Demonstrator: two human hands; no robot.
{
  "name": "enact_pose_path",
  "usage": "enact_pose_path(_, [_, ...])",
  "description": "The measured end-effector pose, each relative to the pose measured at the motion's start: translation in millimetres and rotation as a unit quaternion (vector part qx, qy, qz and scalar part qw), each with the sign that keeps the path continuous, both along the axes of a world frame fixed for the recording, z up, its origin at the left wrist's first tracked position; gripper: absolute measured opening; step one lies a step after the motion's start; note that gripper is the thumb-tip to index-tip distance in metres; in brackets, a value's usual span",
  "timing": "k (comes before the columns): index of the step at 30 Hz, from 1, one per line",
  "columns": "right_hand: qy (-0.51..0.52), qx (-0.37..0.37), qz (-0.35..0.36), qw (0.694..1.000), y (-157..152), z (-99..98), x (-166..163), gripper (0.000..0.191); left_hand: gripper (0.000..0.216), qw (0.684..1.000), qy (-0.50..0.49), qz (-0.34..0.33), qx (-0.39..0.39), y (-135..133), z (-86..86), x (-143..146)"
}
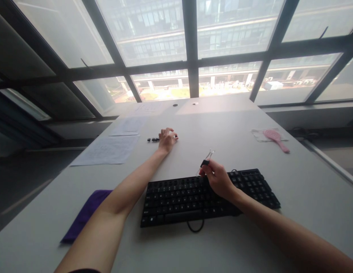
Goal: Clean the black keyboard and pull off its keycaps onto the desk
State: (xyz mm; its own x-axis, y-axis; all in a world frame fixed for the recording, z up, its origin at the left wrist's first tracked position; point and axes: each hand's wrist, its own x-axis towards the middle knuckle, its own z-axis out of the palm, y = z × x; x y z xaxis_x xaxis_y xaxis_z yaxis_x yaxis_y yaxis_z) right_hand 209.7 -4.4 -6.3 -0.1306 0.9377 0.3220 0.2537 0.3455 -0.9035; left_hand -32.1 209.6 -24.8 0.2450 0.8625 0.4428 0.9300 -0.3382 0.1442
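A: Principal item?
B: One black keyboard (176,201), laid toward the near side of the surface (119,250), well in from the left and right edges. A loop of black cable (195,231) is shown at its front.

A: Right hand?
B: The right hand (217,178) is raised over the rear rows of the keyboard. Its grip is narrow: a small tool (204,163) is held, black-bodied, with thin wire prongs pointed up toward the far edge.

A: Left hand?
B: The left hand (167,139) is stretched beyond the keyboard, toward the middle of the surface. Its fingers are curled at the right end of a row of small black pieces (155,140), keycap-like in form. Whether any piece is pinched in that grip cannot be told.

A: Left edge?
B: One flat purple item (88,212), placed toward the near left corner and partly covered by the left forearm (136,176). Farther along, white sheets of paper (105,150) are spread beside the left edge.

A: Right edge?
B: One pink hairbrush (272,135), rested on a pale sheet (258,135) near that edge; its handle is extended past the sheet.

A: Far edge?
B: Two round holes (175,105), set close to it, one dark and one pale inside. Beyond, large windows (230,30) are divided by dark frames (190,45).
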Motion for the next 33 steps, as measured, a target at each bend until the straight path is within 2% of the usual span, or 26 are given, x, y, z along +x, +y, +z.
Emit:
enact_pose_path(9, [-0.001,0.0,0.001,1.0,1,-2.2,1,0.022,0.014,0.999,-0.013,0.035,-0.012,-4,2.3,-1])
enact_pose_path(17, [-0.001,-0.001,0.002,1.0,0,-0.2,0,0.023,0.02,0.999,-0.016,0.033,-0.013,-6,3.2,0])
enact_pose_path(20, [0.005,-0.002,0.0,1.0,-1,0.5,0,0.023,0.022,0.999,-0.017,0.03,-0.013,-7,8.8,-3])
enact_pose_path(23, [0.025,-0.001,-0.008,1.0,0,-0.3,0,0.023,0.023,0.999,-0.027,0.034,-0.005,-15,23.1,-4])
enact_pose_path(27, [0.069,0.002,-0.051,0.996,6,-1.3,0,0.024,0.018,0.999,-0.03,-0.014,0.005,-49,51.0,10])
enact_pose_path(30, [0.092,0.0,-0.065,0.994,11,1.5,5,0.025,0.016,0.995,-0.017,-0.102,-0.013,-98,68.0,29])
enact_pose_path(33, [0.061,0.0,-0.049,0.997,12,5.3,14,0.023,0.014,0.983,-0.012,-0.172,-0.068,-152,72.9,46])
